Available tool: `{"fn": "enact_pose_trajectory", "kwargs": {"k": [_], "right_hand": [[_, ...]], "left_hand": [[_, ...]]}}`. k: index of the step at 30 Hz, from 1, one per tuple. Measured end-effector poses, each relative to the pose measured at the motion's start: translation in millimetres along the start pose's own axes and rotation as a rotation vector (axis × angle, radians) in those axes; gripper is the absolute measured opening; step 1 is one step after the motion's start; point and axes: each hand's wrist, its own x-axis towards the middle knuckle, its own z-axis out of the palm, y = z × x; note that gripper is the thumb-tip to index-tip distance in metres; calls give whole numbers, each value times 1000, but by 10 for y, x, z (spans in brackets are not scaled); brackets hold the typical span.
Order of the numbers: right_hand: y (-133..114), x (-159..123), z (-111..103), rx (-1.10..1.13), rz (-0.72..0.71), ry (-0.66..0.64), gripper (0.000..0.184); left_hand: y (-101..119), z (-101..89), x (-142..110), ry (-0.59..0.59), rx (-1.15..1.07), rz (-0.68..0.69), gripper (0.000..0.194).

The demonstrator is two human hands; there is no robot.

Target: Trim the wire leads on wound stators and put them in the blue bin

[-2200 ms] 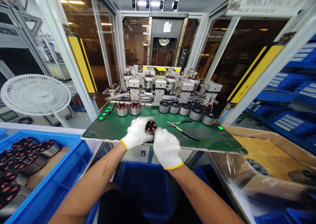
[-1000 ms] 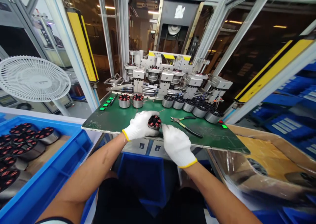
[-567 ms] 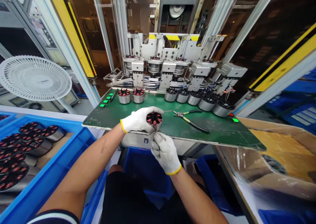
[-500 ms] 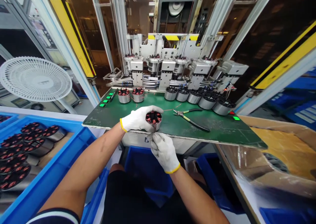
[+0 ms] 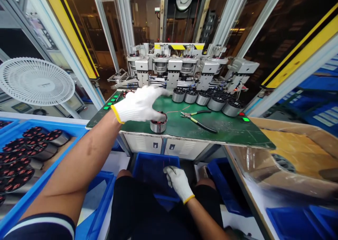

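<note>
**At the Line: A Reach in Two Directions**

A worker's left hand point(image 5: 139, 104), in a white knit glove with a yellow cuff, is passing just above a wound stator point(image 5: 158, 126) at the front edge of a green work surface point(image 5: 232, 132). Its fingers are spread wide and hold nothing, though motion blur and the overlap leave any light contact with the stator uncertain. The stator is standing upright and alone, its red coils facing up. The right hand point(image 5: 179, 183) is dropping low over a blue plastic crate point(image 5: 155, 166) below the surface, its fingers point(image 5: 171, 173) drawn together; a thin wire point(image 5: 166, 159) is hanging near them, but whether they are gripping it cannot be told.

Five dark-topped stators point(image 5: 202, 99), with no red coils showing, are standing in a row along the far side of the surface. Behind the left hand, other coil-wound pieces are barely showing, too hidden to count. One pair of yellow-and-green-handled pliers point(image 5: 198, 117) is lying to the right of the front stator. At left, a blue tray point(image 5: 50, 127) is carrying at least ten more wound stators.
</note>
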Motion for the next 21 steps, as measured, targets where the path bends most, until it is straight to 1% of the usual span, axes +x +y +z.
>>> {"fn": "enact_pose_trajectory", "kwargs": {"k": [1, 2, 4, 6, 7, 8, 10, 11, 12, 13, 14, 15, 17, 18, 19, 21], "right_hand": [[1, -12, -36, -24, -17, 12, 30], [-19, -26, -65, -60, -42, 20, 29], [-106, -60, -112, -161, -98, 22, 28], [-235, -107, -168, -265, -145, 22, 29], [-313, -136, -209, -304, -165, 25, 29], [-402, -170, -262, -339, -191, 33, 30], [-615, -252, -398, -391, -275, 71, 30], [-740, -301, -472, -403, -329, 109, 30], [-874, -355, -542, -396, -386, 162, 29], [-1017, -412, -601, -366, -441, 224, 30], [-1165, -471, -640, -322, -494, 290, 30], [-1316, -527, -655, -272, -549, 350, 32], [-1610, -619, -602, -231, -655, 399, 35], [-1744, -643, -537, -268, -702, 400, 35], [-1864, -648, -453, -353, -733, 393, 34], [-2050, -592, -259, -622, -712, 380, 31]], "left_hand": [[117, -9, -9, 28, 71, -71, 73], [230, 25, -15, 33, 138, -138, 72], [405, 181, -20, 30, 253, -239, 72], [450, 349, -19, 33, 322, -284, 71], [415, 402, -18, 29, 334, -268, 68], [349, 424, -17, 14, 325, -213, 64], [158, 384, -20, -58, 256, 2, 53], [60, 339, -22, -95, 210, 127, 53], [-27, 292, -24, -120, 169, 231, 58], [-94, 250, -26, -132, 138, 297, 65], [-138, 222, -28, -133, 121, 319, 70], [-160, 209, -29, -124, 112, 307, 72], [-155, 224, -29, -120, 94, 250, 70], [-137, 243, -28, -120, 81, 223, 68], [-117, 264, -27, -119, 66, 203, 66], [-80, 300, -26, -115, 41, 175, 61]]}}
